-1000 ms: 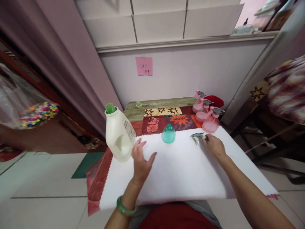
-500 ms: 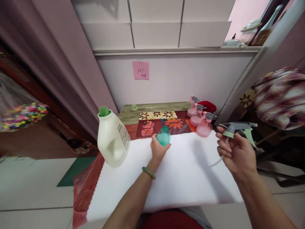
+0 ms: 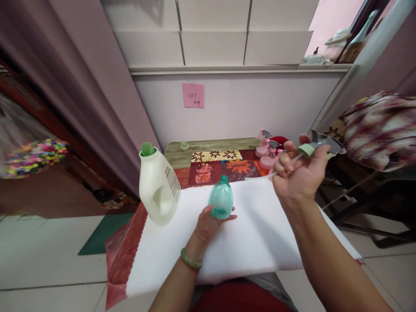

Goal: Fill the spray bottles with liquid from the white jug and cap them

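Note:
My left hand (image 3: 208, 225) grips a small teal bottle (image 3: 221, 200) from below and holds it upright, lifted over the white cloth (image 3: 247, 234). Its neck is uncapped. My right hand (image 3: 297, 175) is raised at the right, closed round a grey and green spray trigger head (image 3: 320, 145) whose thin dip tube (image 3: 269, 174) slants down to the left, toward the bottle. A green bangle sits on my left wrist.
A white detergent jug (image 3: 158, 185) with a green spout stands open at the cloth's left edge. Three pink spray bottles (image 3: 266, 151) stand at the back right by a red thing. A green cap (image 3: 184, 145) lies on the wooden tabletop. Plaid fabric hangs at the far right.
My left hand went from open on the cloth to the teal bottle, gripped it and lifted it toward me. My right hand picked the trigger head off the cloth and raised it.

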Motion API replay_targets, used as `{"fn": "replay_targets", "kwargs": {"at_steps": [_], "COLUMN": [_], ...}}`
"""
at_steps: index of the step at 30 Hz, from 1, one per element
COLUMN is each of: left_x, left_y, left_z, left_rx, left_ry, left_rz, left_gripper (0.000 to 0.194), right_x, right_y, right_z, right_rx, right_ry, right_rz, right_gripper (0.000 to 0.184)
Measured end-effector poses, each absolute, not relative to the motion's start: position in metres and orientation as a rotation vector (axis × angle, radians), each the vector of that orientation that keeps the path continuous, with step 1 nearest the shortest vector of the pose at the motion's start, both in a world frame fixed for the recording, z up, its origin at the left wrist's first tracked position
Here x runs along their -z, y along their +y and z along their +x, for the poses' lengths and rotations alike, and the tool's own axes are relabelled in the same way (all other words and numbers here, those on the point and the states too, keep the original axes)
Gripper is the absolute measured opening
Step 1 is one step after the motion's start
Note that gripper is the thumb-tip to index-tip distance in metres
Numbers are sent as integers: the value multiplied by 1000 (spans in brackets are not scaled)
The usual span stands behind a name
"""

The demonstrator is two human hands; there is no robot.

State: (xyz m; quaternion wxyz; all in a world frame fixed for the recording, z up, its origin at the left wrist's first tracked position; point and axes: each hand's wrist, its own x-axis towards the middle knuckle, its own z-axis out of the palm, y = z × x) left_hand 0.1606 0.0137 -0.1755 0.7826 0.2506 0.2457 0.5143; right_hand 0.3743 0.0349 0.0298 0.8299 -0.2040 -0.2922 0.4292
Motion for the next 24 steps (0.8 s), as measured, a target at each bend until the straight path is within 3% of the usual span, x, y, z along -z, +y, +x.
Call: {"fn": "replay_targets", "kwargs": {"at_steps": [3,18,24], "left_x": [177,185,184], "left_y": [15,22,20], "left_z": [158,159,160], "left_rx": [-1128,-1032,-1028], "left_ry": [516,484,447], "left_rz": [512,395,396], "left_gripper": [57,54,62], "right_x": [-25,1,36], "right_y": [48,66,62], "right_z": [366,328,317], "right_rx": [-872,-826,-977], "right_ry": [-680,-753,-847], "right_rz": [-507,-562,-592], "right_gripper": [39,25,26]}}
